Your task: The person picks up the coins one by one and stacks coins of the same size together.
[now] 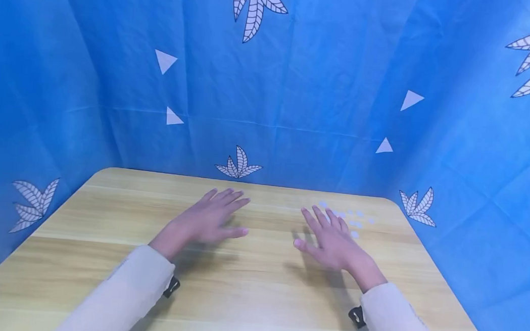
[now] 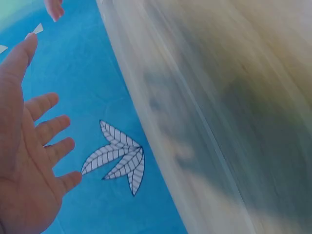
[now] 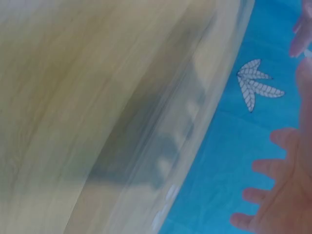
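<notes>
My left hand (image 1: 207, 217) hovers over the left-middle part of the wooden table (image 1: 257, 296), fingers spread and holding nothing. The right hand (image 1: 333, 243) is held above the table on the other side, palm down, fingers apart, with nothing in it. Just beyond the right fingertips lie several small pale round pieces (image 1: 355, 235) on the tabletop; some are partly behind the fingers. In the left wrist view the left palm (image 2: 29, 190) faces the camera, bare. The right palm (image 3: 287, 195) shows bare in the right wrist view.
Blue cloth (image 1: 288, 86) with white leaf and triangle prints hangs behind the table and along both sides. The table's far edge runs just past the pale pieces. Shadows of both hands fall on the wood. Dark straps (image 1: 357, 317) show at the sleeve cuffs.
</notes>
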`<state>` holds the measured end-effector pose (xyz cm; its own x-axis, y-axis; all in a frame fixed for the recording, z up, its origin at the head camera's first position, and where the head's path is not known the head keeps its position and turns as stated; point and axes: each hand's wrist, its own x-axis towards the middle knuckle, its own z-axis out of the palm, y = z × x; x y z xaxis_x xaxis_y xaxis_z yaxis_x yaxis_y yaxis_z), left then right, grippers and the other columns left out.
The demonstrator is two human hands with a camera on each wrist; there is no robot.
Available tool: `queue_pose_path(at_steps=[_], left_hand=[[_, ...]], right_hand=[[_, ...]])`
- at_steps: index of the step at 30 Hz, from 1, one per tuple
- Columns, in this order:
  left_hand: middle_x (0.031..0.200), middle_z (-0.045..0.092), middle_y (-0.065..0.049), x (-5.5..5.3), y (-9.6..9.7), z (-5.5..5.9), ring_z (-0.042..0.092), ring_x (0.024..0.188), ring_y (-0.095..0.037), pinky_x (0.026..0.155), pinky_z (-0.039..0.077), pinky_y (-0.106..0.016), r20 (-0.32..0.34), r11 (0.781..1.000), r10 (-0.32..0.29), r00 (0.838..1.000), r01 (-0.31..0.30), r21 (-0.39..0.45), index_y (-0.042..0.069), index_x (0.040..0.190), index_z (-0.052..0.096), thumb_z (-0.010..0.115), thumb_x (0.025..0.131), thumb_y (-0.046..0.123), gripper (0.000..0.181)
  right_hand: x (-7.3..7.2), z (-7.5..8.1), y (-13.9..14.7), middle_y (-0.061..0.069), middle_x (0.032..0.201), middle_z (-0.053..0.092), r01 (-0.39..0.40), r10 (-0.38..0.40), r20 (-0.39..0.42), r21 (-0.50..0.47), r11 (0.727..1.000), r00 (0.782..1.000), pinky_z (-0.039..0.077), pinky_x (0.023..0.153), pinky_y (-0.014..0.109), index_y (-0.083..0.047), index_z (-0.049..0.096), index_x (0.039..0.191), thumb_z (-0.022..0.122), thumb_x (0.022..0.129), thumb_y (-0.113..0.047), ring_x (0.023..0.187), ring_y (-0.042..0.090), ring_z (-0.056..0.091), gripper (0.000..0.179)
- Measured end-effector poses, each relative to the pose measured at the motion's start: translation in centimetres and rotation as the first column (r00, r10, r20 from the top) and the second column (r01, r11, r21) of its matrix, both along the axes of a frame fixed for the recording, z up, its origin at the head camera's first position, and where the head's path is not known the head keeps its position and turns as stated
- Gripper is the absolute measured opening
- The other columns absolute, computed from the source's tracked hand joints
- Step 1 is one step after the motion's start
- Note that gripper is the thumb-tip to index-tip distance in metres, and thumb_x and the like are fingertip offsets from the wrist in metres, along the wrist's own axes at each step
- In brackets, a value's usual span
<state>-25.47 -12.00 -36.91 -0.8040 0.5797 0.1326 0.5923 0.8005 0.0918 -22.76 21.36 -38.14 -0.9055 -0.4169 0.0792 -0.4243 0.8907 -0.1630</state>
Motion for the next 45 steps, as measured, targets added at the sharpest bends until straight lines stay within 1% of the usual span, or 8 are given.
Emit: queue_pose_path(at_steps=[15, 19, 23, 29, 33, 37, 40, 45], left_hand=[[0.155, 0.025, -0.003, -3.7, 5.6, -0.5, 0.022, 0.141, -0.025, 0.112, 0.014, -0.052, 0.040, 0.989, -0.125, 0.991, 0.122, 0.079, 0.025, 0.150, 0.026, 0.036, 0.090, 0.068, 0.074], [0.154, 0.027, -0.002, -4.6, 8.0, -1.2, 0.024, 0.140, -0.026, 0.111, 0.016, -0.052, 0.050, 0.983, -0.162, 0.985, 0.157, 0.098, 0.024, 0.149, 0.027, 0.040, 0.093, 0.062, 0.070], [0.152, 0.032, -0.003, -5.5, 10.2, -1.9, 0.028, 0.138, -0.025, 0.111, 0.019, -0.051, 0.051, 0.973, -0.199, 0.979, 0.191, 0.126, 0.020, 0.147, 0.032, 0.043, 0.095, 0.056, 0.064], [0.148, 0.038, -0.002, -6.3, 13.1, -2.6, 0.032, 0.136, -0.023, 0.109, 0.022, -0.051, 0.143, 0.955, -0.209, 0.967, 0.171, 0.242, 0.019, 0.143, 0.040, 0.038, 0.094, 0.060, 0.064], [0.143, 0.043, 0.000, -6.7, 15.0, -2.9, 0.036, 0.133, -0.021, 0.108, 0.025, -0.051, 0.173, 0.950, -0.217, 0.961, 0.166, 0.265, 0.018, 0.140, 0.044, 0.042, 0.094, 0.058, 0.061], [0.138, 0.048, 0.001, -7.1, 16.8, -3.3, 0.041, 0.129, -0.019, 0.108, 0.029, -0.045, 0.207, 0.945, -0.220, 0.953, 0.156, 0.287, 0.017, 0.137, 0.048, 0.053, 0.094, 0.046, 0.052], [0.134, 0.052, -0.002, -7.6, 18.3, -3.7, 0.047, 0.124, -0.020, 0.103, 0.036, -0.037, 0.264, 0.931, -0.236, 0.935, 0.140, 0.336, 0.014, 0.135, 0.050, 0.058, 0.094, 0.037, 0.048], [0.128, 0.056, -0.009, -8.8, 20.9, -4.1, 0.052, 0.118, -0.023, 0.097, 0.043, -0.033, 0.308, 0.927, -0.251, 0.918, 0.137, 0.348, 0.008, 0.132, 0.053, 0.062, 0.093, 0.027, 0.045]], right_hand=[[-2.6, 0.1, 3.2, 0.015, 0.155, 0.022, 0.047, -0.046, 0.024, -0.031, 0.998, 0.999, 0.014, 0.105, 0.064, -0.023, 0.014, 0.153, 0.050, 0.090, -0.059, 0.136, 0.045, 0.021, 0.081], [-3.4, 0.1, 4.2, 0.016, 0.151, 0.029, 0.037, -0.037, -0.002, -0.029, 0.999, 0.999, 0.021, 0.104, 0.063, -0.020, 0.020, 0.152, 0.053, 0.088, -0.060, 0.132, 0.043, 0.029, 0.083], [-4.3, -0.1, 5.2, 0.016, 0.141, 0.044, 0.021, -0.023, -0.038, -0.045, 0.999, 0.999, 0.031, 0.102, 0.057, -0.015, 0.030, 0.149, 0.063, 0.088, -0.048, 0.125, 0.039, 0.040, 0.077], [-5.2, -1.0, 6.5, 0.015, 0.134, 0.050, 0.055, -0.056, -0.006, -0.099, 0.994, 0.998, 0.034, 0.102, 0.053, -0.009, 0.043, 0.141, 0.065, 0.090, -0.035, 0.125, 0.036, 0.043, 0.062], [-5.8, -1.9, 7.4, 0.014, 0.130, 0.054, 0.060, -0.062, -0.009, -0.119, 0.991, 0.998, 0.035, 0.101, 0.053, -0.005, 0.050, 0.135, 0.063, 0.091, -0.031, 0.122, 0.036, 0.046, 0.053], [-6.8, -2.6, 8.0, 0.016, 0.123, 0.058, 0.041, -0.046, -0.031, -0.128, 0.991, 0.998, 0.039, 0.098, 0.051, -0.001, 0.055, 0.129, 0.064, 0.091, -0.025, 0.116, 0.035, 0.052, 0.046], [-7.6, -2.7, 8.2, 0.018, 0.120, 0.060, 0.030, -0.035, -0.036, -0.130, 0.991, 0.999, 0.042, 0.096, 0.050, 0.002, 0.057, 0.125, 0.064, 0.090, -0.020, 0.111, 0.036, 0.055, 0.042], [-8.6, -2.6, 8.5, 0.019, 0.118, 0.061, 0.063, -0.062, 0.007, -0.128, 0.990, 0.998, 0.042, 0.095, 0.050, 0.002, 0.059, 0.122, 0.066, 0.090, -0.018, 0.111, 0.036, 0.056, 0.039]])
